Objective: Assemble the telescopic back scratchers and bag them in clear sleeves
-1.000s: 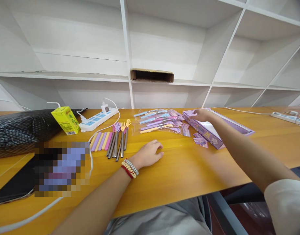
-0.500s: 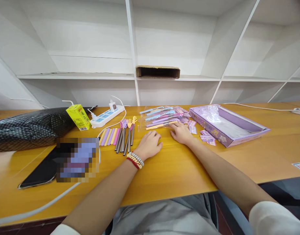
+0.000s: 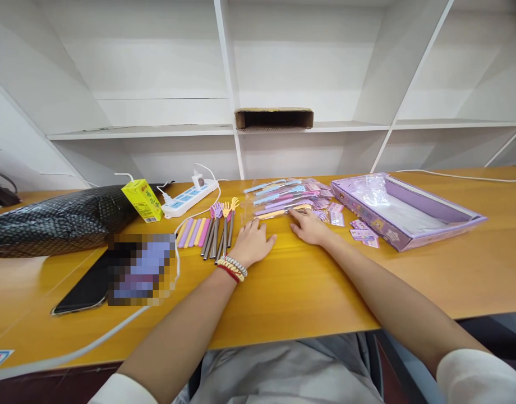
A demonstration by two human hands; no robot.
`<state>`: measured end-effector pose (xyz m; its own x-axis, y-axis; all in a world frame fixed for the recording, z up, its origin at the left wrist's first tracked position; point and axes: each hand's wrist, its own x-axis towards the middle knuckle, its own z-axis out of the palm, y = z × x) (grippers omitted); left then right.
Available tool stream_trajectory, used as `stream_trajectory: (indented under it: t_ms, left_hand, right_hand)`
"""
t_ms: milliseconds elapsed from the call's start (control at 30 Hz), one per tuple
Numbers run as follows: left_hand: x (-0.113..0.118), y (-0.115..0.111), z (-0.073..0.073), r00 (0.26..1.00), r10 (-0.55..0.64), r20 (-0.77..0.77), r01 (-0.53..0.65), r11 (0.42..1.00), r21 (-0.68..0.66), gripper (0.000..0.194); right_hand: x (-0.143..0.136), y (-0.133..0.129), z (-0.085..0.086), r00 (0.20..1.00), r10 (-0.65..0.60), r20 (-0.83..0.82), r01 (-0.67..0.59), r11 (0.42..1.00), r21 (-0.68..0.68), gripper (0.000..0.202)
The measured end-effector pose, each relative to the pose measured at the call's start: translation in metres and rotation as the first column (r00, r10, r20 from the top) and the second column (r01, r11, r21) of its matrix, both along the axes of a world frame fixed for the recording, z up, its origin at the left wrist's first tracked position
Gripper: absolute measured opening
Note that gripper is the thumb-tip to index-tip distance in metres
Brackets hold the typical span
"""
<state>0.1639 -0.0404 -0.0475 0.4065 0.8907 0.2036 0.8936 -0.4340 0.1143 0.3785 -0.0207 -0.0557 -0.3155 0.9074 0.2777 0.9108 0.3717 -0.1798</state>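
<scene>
My left hand [image 3: 253,245] lies flat on the table, fingers stretched forward to the near left edge of the clear bags. Resting at the near edge of the pile is my right hand [image 3: 307,226], its fingertips touching a yellow-handled back scratcher [image 3: 279,212] in clear wrapping. More bagged scratchers in blue [image 3: 275,193] and purple [image 3: 283,205] lie behind it. Left of my left hand are loose metal rods with small claw heads [image 3: 226,210], beside a row of purple, yellow and pink handles [image 3: 194,232].
An open purple display box [image 3: 434,235] stands at the right, with small printed cards [image 3: 363,233] beside it. Toward the left are a yellow drink carton [image 3: 143,202], a power strip [image 3: 190,197], a black wrapped package [image 3: 64,216], a phone [image 3: 83,286] and a white cable [image 3: 102,334].
My left hand has slid slightly forward, its fingers now straighter and nearer the bags. My right hand stays at the yellow scratcher. The camera view has shifted a little.
</scene>
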Motion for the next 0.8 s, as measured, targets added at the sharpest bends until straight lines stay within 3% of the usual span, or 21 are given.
stream_trajectory:
  t_ms: [200, 467, 800]
  left_hand:
    - [0.001, -0.002, 0.002, 0.999, 0.002, 0.038, -0.002, 1.000, -0.006, 0.049]
    - [0.000, -0.003, 0.005, 0.994, 0.034, 0.099, -0.033, 0.999, -0.007, 0.056]
    - [0.000, -0.005, 0.010, 0.997, -0.038, 0.074, 0.034, 0.998, 0.058, 0.029]
  right_hand:
    - [0.001, 0.002, -0.001, 0.998, -0.007, -0.056, 0.007, 1.000, -0.003, 0.053]
    - [0.004, -0.011, 0.013, 0.987, -0.155, -0.049, 0.159, 0.985, 0.071, 0.037]
    - [0.008, -0.013, 0.019, 0.988, -0.106, -0.109, 0.128, 0.967, 0.218, 0.019]
